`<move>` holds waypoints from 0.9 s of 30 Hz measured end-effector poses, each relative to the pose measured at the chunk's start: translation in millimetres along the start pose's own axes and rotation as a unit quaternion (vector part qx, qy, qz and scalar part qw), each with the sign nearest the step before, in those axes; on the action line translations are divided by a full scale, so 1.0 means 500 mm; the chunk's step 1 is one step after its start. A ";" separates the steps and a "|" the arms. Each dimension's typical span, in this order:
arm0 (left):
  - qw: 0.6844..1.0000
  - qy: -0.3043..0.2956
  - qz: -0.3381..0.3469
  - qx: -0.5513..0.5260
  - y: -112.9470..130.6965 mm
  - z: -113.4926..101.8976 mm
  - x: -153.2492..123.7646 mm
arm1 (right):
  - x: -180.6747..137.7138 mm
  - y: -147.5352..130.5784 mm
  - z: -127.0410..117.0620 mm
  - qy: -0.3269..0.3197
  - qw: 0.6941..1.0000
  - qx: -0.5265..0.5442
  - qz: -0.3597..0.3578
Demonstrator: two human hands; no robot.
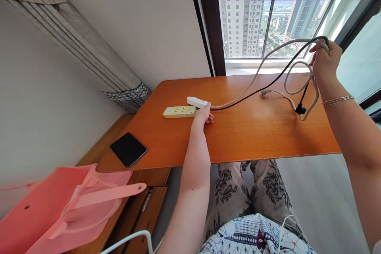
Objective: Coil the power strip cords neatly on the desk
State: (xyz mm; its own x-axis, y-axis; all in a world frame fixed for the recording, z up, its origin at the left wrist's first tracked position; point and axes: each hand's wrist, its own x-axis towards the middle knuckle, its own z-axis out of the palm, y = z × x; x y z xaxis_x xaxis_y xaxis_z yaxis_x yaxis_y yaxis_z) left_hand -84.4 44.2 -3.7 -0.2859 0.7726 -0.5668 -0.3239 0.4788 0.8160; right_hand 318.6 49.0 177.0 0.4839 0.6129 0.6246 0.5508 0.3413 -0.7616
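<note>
The left hand point(203, 116) grasps the white power strip point(195, 101) and yellow power strip point(178, 112) by their cord ends, lengths running leftward; the right hand point(326, 60) clutches pale cord point(297, 41) and black cord point(268, 87).

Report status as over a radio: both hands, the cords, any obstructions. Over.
Left hand at cord ends of white strip and yellow strip. Right hand gripping black cord and white cord, raised. Nothing blocking cords; dark-screened device lies apart, left.
</note>
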 end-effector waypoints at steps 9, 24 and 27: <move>0.966 -0.007 0.258 0.031 0.023 0.025 -0.077 | -0.051 -0.058 -0.004 -0.082 0.996 0.008 0.022; 0.715 -0.345 0.503 0.342 0.183 0.194 -0.340 | -0.176 -0.126 0.028 -0.370 0.923 -0.003 -0.107; 0.724 -0.361 0.483 0.334 0.190 0.190 -0.353 | -0.171 -0.112 0.028 -0.399 0.913 0.039 -0.076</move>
State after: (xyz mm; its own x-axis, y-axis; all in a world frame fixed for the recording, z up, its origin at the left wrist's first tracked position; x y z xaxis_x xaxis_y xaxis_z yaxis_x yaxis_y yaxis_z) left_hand 20.9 -7.3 184.7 0.5359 0.7828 0.3162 0.2906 -0.5226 0.8015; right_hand 236.9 -12.8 163.9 -0.2610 0.8677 0.4230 0.5048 0.4962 -0.7064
